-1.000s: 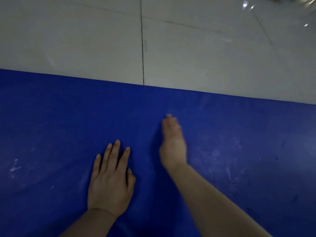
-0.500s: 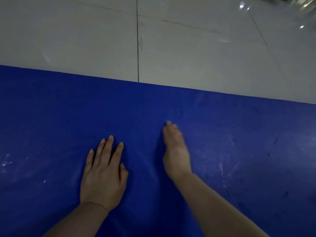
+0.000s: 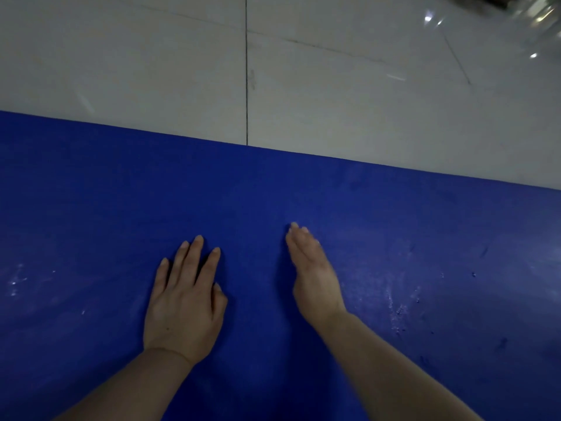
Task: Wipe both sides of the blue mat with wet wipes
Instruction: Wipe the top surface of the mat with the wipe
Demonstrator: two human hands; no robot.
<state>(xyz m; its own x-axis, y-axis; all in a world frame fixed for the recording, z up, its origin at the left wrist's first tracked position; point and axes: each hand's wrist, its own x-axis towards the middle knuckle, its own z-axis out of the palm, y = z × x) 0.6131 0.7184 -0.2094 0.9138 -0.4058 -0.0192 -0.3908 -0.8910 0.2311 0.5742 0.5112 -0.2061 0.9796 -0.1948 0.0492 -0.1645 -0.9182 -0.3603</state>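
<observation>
Two bare hands are resting on the blue mat (image 3: 394,238), which is lying flat on the tiled floor (image 3: 151,56). Our left hand (image 3: 185,302) is pressing palm-down with fingers spread, its grip released; our right hand (image 3: 312,275) is standing on its edge, fingers straight, grasping nothing. No wet wipe is showing, so we are risking smearing the whitish specks and droplets with bare skin, or sliding the mat over the glossy tiles.

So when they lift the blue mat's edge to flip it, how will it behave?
The blue mat lies thin and flat on the tiled floor, so it will probably bend and drape. It may slide: the tiles look glossy. The left hand rests flat on it.
</observation>
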